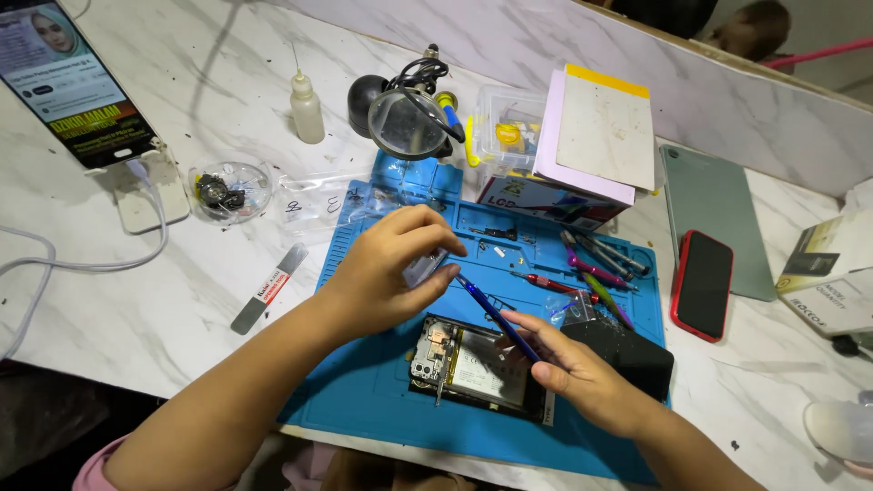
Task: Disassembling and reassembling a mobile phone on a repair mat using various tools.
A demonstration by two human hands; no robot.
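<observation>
Over blue mat (364, 391): left hand (386, 273) pinches small clear piece, perhaps plastic; right hand (573, 368) grips blue screwdriver (496, 316) above opened phone (477, 368).

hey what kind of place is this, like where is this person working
Most likely a phone repair bench. An opened phone with its insides showing lies on a blue repair mat, the right hand holds a blue tool over it, and more hand tools lie on the mat near a magnifier.

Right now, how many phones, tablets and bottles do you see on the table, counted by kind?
Phones: 3 (opened phone on the blue mat, red-cased phone, phone on a stand)
Tablets: 1 (grey-green tablet)
Bottles: 1 (small dropper bottle)
Total: 5
</observation>
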